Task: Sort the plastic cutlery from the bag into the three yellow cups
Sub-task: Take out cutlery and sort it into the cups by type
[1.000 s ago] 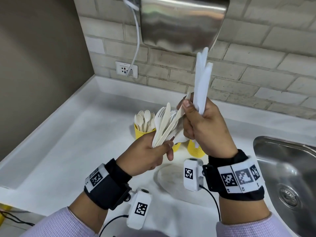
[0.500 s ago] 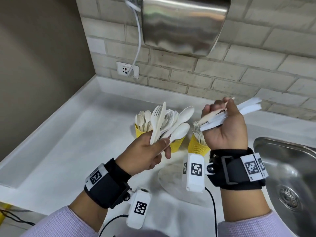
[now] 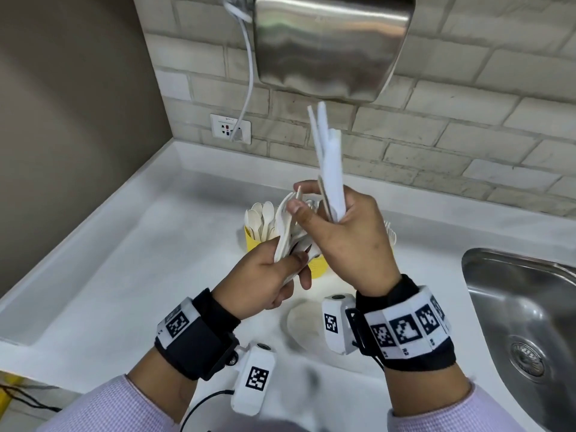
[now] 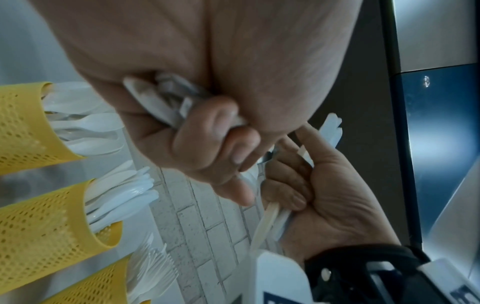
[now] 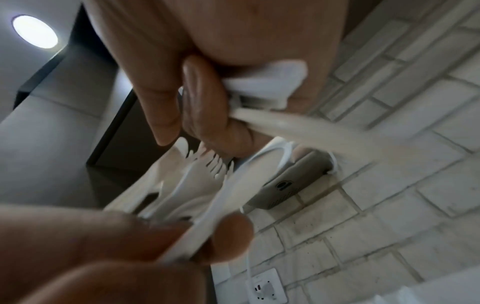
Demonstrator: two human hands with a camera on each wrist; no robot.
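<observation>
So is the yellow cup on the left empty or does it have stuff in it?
It has stuff in it. The left yellow cup holds white spoons, bowls sticking up above its rim; the left wrist view shows the same.

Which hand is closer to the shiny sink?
The right hand. It is raised over the counter on the side where the sink lies, gripping white cutlery. The left hand is farther from the sink, beyond the right hand, gripping mixed cutlery.

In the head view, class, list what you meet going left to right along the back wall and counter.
Wall socket → yellow cup of spoons → hand dryer → steel sink.
</observation>
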